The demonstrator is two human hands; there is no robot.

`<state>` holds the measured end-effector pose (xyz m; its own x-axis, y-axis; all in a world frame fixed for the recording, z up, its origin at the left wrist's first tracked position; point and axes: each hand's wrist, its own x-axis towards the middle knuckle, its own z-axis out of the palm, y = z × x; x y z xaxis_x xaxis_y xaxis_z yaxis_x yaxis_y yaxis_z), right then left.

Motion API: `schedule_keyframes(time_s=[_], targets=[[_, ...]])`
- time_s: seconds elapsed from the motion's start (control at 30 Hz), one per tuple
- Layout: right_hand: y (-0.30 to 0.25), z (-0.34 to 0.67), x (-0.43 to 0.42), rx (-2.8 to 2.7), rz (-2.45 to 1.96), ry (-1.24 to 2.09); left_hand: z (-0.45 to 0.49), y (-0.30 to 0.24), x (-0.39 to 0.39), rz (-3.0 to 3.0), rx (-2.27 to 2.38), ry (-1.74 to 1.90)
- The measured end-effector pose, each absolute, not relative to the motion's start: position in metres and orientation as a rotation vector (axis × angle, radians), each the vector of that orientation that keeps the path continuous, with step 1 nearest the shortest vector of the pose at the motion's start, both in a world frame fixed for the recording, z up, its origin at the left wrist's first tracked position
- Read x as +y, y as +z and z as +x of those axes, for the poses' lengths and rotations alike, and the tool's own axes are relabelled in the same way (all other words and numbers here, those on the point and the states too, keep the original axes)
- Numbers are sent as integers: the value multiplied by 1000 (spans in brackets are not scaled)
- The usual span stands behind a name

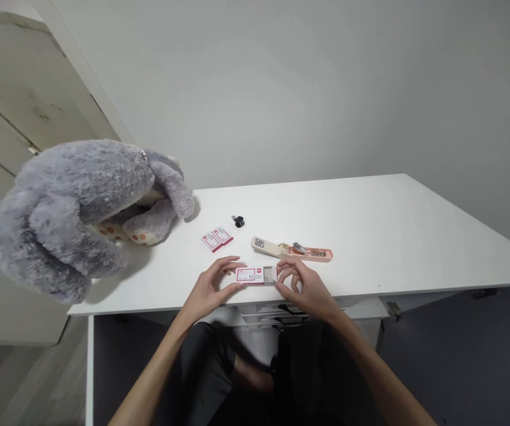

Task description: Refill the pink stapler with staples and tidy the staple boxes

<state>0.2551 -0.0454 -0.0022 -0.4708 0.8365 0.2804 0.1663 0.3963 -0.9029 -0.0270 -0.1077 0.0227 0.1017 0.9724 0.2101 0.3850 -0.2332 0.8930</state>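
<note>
While I have the small staple box (249, 275) pinched at the near edge of the table (392, 236), I would hold its sleeve level and flat on the surface, since a tilt could spill loose strips. My left hand (208, 290) is closed on the red-and-white sleeve, thumb on the near side and fingers curled over the far side. My right hand (303, 285) is closed with its fingertips on the grey inner tray (270, 274), which stands partly out of the sleeve's right end. In my judgement a slow, straight pull along the box's length suits best, with only light pressure from the left so the cardboard does not squash and jam the tray. The box is a flat white carton with red bands, lying lengthways between the two hands. Just beyond it lies a stapler (290, 249), swung open, cream top to the left and pink base to the right. Farther back are two spare boxes (217, 238) side by side, a small black object (238, 222), and at far left a grey plush toy (81, 207).
</note>
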Motion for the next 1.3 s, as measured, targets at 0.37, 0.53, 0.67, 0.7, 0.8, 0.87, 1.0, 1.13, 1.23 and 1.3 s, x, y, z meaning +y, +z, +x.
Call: schedule_keyframes(time_s=[0.37,0.53,0.67,0.7,0.8,0.87,1.0,1.13,1.23,1.3], targets=[[-12,252,-41,-1980,-746,942,-22,21,-108,1677,1272,1226],[-16,251,-40,-2022,-727,903,-17,20,-106,1507,1194,1342],[-15,249,-41,-1997,-749,902,-8,18,-105,1474,1172,1371],[-15,248,-41,-1991,-757,901,-6,18,-105,1474,1169,1373],[-18,247,-40,-1992,-756,880,-3,16,-105,1482,1163,1365],[-21,247,-38,-2003,-735,869,-2,15,-106,1483,1161,1358],[-26,248,-36,-2044,-723,866,-3,15,-106,1478,1176,1349],[-25,248,-38,-2079,-772,848,-3,15,-107,1476,1186,1342],[-22,248,-39,-2077,-800,860,-3,15,-107,1481,1190,1339],[-21,248,-38,-2066,-801,874,-3,14,-106,1489,1191,1344]])
